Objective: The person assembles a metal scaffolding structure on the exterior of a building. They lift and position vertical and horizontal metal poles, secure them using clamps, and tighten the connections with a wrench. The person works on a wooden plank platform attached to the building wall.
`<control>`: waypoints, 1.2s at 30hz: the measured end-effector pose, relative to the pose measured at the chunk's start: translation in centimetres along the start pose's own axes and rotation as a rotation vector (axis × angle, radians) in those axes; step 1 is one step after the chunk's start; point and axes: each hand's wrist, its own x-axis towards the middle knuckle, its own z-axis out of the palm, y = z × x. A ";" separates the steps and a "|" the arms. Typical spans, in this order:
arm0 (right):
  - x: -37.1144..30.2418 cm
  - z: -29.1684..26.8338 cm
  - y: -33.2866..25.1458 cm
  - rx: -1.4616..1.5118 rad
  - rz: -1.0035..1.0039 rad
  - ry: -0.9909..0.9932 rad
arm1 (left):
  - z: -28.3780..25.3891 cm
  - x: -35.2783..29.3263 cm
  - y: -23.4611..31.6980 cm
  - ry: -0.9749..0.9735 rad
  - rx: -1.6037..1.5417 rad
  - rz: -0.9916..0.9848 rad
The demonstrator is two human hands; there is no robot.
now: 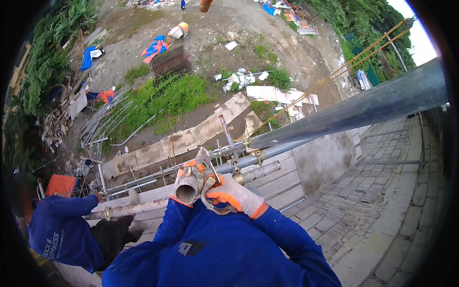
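White-and-orange gloved left hand (179, 179) grips a grey, hollow metal pipe (193, 180) before the chest; matching right hand (235, 193) grasps a curved metal clamp (206, 196) beside it; steadying the pipe should help.

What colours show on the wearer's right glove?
The right glove is greyish white and orange, seen best in the head view.

Grey block wall (351, 196), weedy dirt yard (205, 50)

The person's blue-sleeved arms (289, 234) were bent forward, the gloved left hand (180, 180) and gloved right hand (237, 194) near each other, both curled in a grip, the right's back uppermost.
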 end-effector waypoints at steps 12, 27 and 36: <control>-7.3 -2.0 -5.2 -0.260 -0.280 0.299 | -3.1 6.6 -3.3 -0.221 -0.888 -0.357; -7.4 -4.8 -8.6 -0.057 -0.208 0.058 | 10.9 -3.0 5.1 0.127 -0.979 -0.133; -8.0 -9.4 -12.6 -0.199 -0.165 -0.098 | 21.0 0.1 0.1 0.451 -0.483 0.529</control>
